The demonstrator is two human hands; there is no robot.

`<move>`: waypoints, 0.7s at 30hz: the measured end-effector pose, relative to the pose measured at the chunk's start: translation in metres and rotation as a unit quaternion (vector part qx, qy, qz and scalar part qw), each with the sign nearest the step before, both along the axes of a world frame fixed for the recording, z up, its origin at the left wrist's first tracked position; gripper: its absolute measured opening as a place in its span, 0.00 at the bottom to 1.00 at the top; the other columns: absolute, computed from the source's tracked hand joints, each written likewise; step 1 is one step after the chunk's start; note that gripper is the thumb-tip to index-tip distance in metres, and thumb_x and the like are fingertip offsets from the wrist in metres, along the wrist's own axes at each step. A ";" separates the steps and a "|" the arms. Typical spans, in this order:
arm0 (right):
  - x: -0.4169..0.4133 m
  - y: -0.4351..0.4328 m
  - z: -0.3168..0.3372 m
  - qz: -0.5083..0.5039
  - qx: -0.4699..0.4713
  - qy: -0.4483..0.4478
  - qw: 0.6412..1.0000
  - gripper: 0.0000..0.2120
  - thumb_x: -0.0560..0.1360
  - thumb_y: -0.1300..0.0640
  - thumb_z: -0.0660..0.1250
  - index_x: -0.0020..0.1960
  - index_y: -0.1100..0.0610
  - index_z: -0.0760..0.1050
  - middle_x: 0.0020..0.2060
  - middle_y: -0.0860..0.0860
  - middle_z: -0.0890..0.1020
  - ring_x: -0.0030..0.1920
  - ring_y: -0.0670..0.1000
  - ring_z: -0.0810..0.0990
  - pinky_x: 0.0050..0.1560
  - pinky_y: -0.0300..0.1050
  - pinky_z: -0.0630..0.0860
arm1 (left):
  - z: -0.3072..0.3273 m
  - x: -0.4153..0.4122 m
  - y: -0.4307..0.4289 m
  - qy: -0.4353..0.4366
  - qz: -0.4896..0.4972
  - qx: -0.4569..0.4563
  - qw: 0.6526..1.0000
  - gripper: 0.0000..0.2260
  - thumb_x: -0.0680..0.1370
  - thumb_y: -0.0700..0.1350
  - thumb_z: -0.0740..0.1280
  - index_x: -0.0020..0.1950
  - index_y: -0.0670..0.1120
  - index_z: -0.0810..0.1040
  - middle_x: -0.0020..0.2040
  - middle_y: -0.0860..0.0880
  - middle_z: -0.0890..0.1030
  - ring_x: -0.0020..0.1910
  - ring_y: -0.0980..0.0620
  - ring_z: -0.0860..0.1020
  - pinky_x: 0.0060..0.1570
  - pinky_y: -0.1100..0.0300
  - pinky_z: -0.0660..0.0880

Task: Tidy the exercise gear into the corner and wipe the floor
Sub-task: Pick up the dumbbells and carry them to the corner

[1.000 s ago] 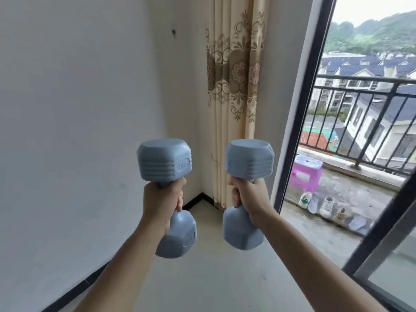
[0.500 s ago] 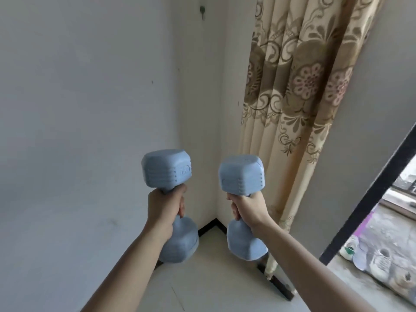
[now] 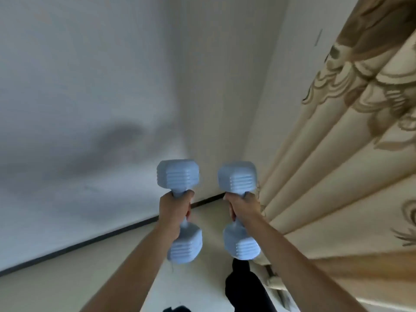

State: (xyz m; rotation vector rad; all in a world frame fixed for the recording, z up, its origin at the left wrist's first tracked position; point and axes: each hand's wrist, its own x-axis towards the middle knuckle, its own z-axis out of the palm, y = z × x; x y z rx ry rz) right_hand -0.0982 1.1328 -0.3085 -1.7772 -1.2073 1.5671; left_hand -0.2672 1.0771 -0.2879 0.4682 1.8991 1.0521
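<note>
Two pale blue dumbbells are held upright side by side over the floor near the room's corner. My left hand (image 3: 174, 210) grips the handle of the left dumbbell (image 3: 178, 175); its lower head hangs just below my wrist. My right hand (image 3: 243, 208) grips the handle of the right dumbbell (image 3: 238, 176), whose lower head shows beside my forearm. Both handles are hidden inside my fists. The dumbbells are a short gap apart and do not touch.
A white wall (image 3: 78, 109) with a dark skirting strip (image 3: 112, 230) runs along the left. A beige patterned curtain (image 3: 337, 165) hangs close on the right, reaching the light floor (image 3: 198, 284). My dark trouser leg (image 3: 245, 287) shows below the right dumbbell.
The view has tilted down and come closer to the corner. Both dumbbells have sunk lower toward the floor, still gripped. The window and balcony have left the view.
</note>
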 end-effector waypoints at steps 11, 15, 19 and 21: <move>0.001 0.101 -0.140 0.073 -0.161 -0.072 0.982 0.15 0.74 0.57 0.66 0.30 0.58 0.67 0.21 0.51 0.71 0.24 0.49 0.69 0.30 0.41 0.67 | -0.148 0.012 0.073 -0.057 0.032 -0.145 0.987 0.11 0.77 0.43 0.67 0.38 0.42 0.70 0.29 0.46 0.71 0.26 0.49 0.69 0.32 0.58 0.68; -0.004 0.101 -0.242 0.092 -0.198 -0.102 0.970 0.15 0.73 0.56 0.67 0.30 0.57 0.67 0.22 0.51 0.72 0.24 0.50 0.69 0.33 0.43 0.68 | -0.256 0.001 0.075 -0.059 0.012 -0.195 0.979 0.09 0.78 0.43 0.66 0.40 0.42 0.71 0.30 0.47 0.72 0.26 0.52 0.69 0.27 0.62 0.68; -0.008 0.091 -0.370 0.137 -0.224 -0.130 0.956 0.15 0.73 0.55 0.67 0.30 0.57 0.69 0.21 0.49 0.72 0.24 0.48 0.71 0.36 0.45 0.69 | -0.384 -0.006 0.063 -0.074 0.010 -0.225 0.972 0.03 0.77 0.40 0.64 0.43 0.43 0.71 0.34 0.46 0.73 0.31 0.51 0.71 0.33 0.59 0.68; -0.012 0.083 -0.436 0.154 -0.231 -0.148 0.949 0.12 0.72 0.53 0.68 0.33 0.57 0.71 0.23 0.48 0.74 0.27 0.49 0.73 0.37 0.46 0.69 | -0.448 -0.011 0.053 -0.088 0.024 -0.241 0.966 0.02 0.76 0.39 0.64 0.44 0.43 0.71 0.35 0.46 0.74 0.33 0.50 0.72 0.35 0.56 0.69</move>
